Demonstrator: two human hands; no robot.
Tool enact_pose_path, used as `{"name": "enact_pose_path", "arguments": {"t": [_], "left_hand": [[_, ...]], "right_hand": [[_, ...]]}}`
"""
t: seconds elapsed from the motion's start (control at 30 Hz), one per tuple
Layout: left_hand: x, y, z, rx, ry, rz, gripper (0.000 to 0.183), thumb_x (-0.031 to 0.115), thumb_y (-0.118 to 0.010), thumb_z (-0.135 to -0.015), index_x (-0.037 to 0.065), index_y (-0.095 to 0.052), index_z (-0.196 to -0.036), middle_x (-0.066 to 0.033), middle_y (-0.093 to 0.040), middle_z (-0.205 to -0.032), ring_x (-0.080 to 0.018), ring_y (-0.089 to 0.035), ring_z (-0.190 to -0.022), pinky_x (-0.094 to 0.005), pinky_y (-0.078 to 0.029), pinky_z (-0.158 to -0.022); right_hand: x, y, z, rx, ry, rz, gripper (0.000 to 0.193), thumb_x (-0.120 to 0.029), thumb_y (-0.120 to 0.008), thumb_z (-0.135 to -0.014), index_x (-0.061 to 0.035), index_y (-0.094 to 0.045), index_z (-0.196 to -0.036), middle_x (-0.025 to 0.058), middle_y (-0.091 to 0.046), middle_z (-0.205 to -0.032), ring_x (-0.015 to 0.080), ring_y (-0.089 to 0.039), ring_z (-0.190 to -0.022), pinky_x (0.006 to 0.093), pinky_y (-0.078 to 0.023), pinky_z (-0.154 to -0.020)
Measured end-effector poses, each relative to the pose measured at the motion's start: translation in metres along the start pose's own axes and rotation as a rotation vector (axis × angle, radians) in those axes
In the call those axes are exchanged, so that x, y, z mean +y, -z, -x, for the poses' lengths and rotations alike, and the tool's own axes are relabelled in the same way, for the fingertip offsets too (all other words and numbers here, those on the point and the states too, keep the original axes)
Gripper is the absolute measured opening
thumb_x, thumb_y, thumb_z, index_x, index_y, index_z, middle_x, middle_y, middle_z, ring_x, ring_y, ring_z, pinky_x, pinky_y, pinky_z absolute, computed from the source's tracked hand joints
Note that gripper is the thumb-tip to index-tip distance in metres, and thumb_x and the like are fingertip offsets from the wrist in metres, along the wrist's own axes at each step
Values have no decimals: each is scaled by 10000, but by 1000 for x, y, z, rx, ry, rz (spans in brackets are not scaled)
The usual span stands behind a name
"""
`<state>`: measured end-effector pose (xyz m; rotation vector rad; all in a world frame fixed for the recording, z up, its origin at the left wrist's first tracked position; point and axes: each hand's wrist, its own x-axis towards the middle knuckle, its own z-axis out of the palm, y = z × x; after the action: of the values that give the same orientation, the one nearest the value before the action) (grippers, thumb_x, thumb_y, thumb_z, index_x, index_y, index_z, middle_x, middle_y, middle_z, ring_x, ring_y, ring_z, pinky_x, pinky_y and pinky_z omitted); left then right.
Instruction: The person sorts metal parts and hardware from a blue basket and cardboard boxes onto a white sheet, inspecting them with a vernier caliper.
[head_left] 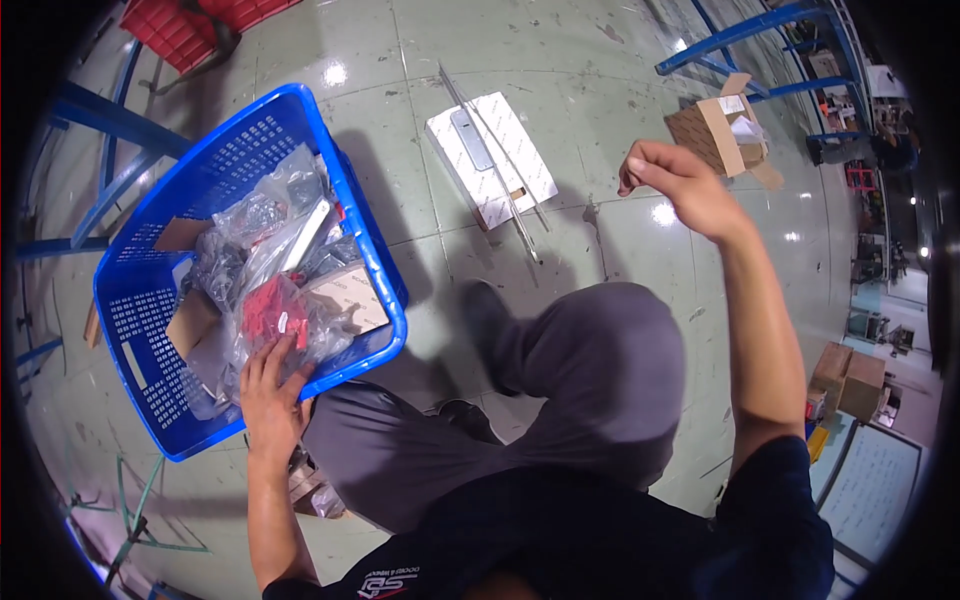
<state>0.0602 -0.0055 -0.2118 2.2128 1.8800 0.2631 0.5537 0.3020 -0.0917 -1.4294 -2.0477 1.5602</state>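
Note:
My left hand (pixel 272 395) reaches over the near rim of a blue plastic basket (pixel 390 300). Its fingers lie stretched on a clear plastic bag with red parts (pixel 275 312). Around that bag are more clear bags (pixel 262 212), a long white piece (pixel 305 240) and a cardboard box (pixel 352 298). Raised above the floor on the right is my right hand (pixel 685 185), its fingers curled closed; what they hold, if anything, is hidden. Nothing touches it from outside.
On the floor ahead lies a white box (pixel 525 150) with a phone-like grey object (pixel 470 138) and two thin metal rods (pixel 488 150) on top. An open carton (pixel 715 135) stands at far right. Blue metal frames (pixel 115 115) and a red crate (pixel 175 35) are at far left.

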Motion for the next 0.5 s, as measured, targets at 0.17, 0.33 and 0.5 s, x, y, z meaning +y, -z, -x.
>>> {"name": "enact_pose_path", "arguments": {"t": [0.17, 0.33, 0.5], "left_hand": [[-12, -9, 17, 8, -31, -40, 401, 148, -806, -682, 109, -807, -1081, -124, -612, -1499, -385, -564, -1340, -508, -446, -1115], [-14, 1, 29, -57, 27, -43, 398, 152, -812, -674, 117, -825, -1071, -137, -619, -1475, -380, -601, -1254, -487, -468, -1054], [-14, -7, 30, -93, 58, -49, 381, 184, -807, -712, 123, -829, -1088, -144, -609, -1474, -380, -607, -1220, -481, -465, -1035]], "right_hand": [[240, -69, -33, 165, -383, 354, 776, -732, -763, -860, 14, -705, -1065, 174, -744, -1040, 273, -696, -1000, 403, -547, -899], [305, -166, -91, 318, -351, 367, 992, -738, -843, -763, 57, -586, -1297, 276, -706, -1279, 401, -710, -1162, 443, -552, -1017], [330, -176, -114, 304, -426, 192, 756, -469, -842, -862, 55, -560, -1328, 262, -730, -1223, 397, -710, -1179, 470, -556, -1007]]}}
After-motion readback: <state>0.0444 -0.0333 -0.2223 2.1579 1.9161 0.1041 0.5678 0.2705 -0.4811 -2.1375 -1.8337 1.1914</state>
